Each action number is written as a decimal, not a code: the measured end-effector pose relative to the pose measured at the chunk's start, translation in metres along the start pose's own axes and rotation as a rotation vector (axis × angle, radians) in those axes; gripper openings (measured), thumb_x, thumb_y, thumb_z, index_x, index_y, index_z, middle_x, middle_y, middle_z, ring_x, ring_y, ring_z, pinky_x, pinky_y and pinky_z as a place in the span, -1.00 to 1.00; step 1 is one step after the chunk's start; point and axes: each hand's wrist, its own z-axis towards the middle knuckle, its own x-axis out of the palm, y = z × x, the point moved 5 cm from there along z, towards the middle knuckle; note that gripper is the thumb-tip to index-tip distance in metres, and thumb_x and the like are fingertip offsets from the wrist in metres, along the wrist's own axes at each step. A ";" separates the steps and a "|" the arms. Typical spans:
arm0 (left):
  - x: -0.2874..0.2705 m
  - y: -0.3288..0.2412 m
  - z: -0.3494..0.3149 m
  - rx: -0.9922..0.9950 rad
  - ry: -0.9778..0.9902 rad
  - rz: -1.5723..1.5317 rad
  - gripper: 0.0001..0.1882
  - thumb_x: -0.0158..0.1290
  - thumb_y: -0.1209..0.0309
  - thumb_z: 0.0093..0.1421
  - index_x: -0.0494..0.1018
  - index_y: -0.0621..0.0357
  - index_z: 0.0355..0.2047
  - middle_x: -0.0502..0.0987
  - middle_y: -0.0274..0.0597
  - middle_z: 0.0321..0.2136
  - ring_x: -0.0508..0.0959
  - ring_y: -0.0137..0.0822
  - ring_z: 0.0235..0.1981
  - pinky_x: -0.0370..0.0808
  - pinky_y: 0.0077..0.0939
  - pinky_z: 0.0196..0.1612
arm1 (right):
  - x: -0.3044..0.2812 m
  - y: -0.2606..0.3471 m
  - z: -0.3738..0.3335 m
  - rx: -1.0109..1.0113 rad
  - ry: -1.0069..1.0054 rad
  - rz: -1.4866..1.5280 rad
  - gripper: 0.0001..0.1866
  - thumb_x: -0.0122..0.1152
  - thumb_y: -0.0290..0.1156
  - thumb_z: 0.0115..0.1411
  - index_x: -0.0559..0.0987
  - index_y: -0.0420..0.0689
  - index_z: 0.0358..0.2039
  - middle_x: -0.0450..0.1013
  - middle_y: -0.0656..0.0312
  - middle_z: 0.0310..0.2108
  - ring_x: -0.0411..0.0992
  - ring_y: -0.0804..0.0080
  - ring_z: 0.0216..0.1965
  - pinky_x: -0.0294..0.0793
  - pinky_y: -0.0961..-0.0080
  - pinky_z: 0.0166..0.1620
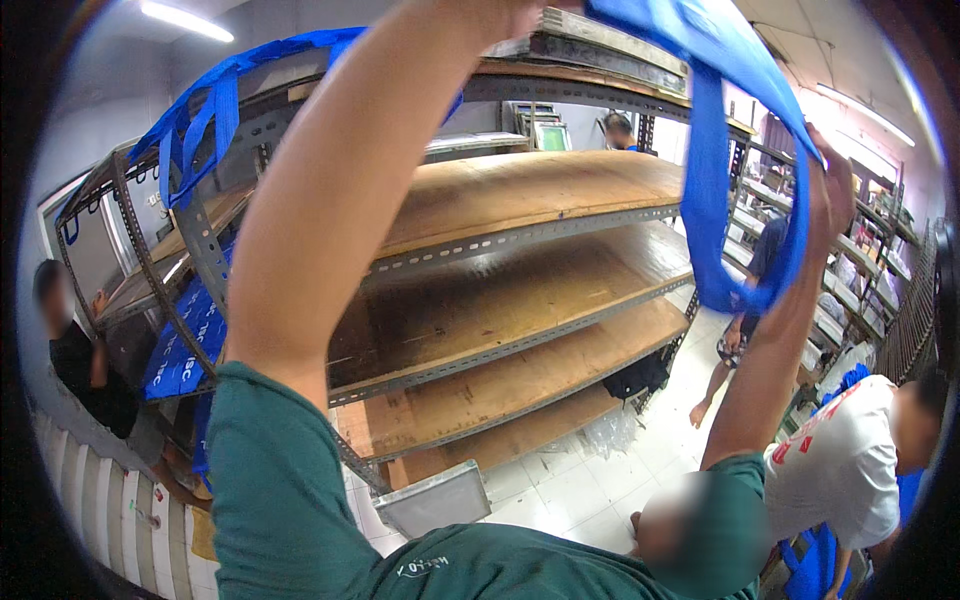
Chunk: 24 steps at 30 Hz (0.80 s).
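Observation:
Both my arms reach up in front of a tall rack. My right hand (832,185) is closed on the edge of a blue fabric tote bag (650,28), whose long strap loop (708,200) hangs down beside the wrist. The bag stretches across the top of the view and is partly cut off. My left hand (515,18) is at the upper edge, near the rack's top and left of the bag. Its fingers lie mostly outside the picture, so its grip is hidden.
The metal rack carries several wooden shelves (520,285). More blue bags (215,115) hang over its top left; others (190,345) lie lower. A framed panel (435,502) leans at its foot. People stand at far left (85,360) and close right (845,460); others are behind.

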 end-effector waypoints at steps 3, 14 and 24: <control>-0.033 0.024 0.053 -0.171 -0.040 -0.001 -0.84 -0.03 0.57 -0.02 0.50 0.27 -0.41 0.47 -0.14 -0.50 0.43 -0.36 -0.53 0.45 -0.43 -0.46 | 0.047 -0.057 0.050 0.081 0.057 0.095 -0.76 0.11 -0.61 0.09 0.45 -0.31 -0.18 0.43 0.09 -0.15 0.39 0.41 -0.11 0.37 0.57 0.00; -0.079 0.118 0.098 -0.291 -0.186 1.005 -0.55 0.04 0.46 0.00 0.37 0.20 -0.03 0.43 -0.07 -0.09 0.48 -0.24 -0.16 0.41 -0.31 -0.05 | 0.160 -0.227 0.128 0.010 0.382 -0.199 -0.71 0.10 -0.46 0.00 0.50 -0.10 -0.20 0.49 0.15 -0.32 0.44 0.42 -0.26 0.40 0.54 -0.19; -0.078 -0.059 -0.011 0.459 -0.437 1.241 -0.59 0.05 0.20 0.06 0.38 0.23 -0.15 0.46 -0.20 -0.42 0.40 -0.46 -0.49 0.42 -0.65 -0.40 | 0.195 -0.253 0.108 0.323 0.585 0.304 -0.75 -0.02 -0.50 0.12 0.49 -0.24 -0.18 0.46 0.27 -0.45 0.39 0.65 -0.47 0.39 0.68 -0.43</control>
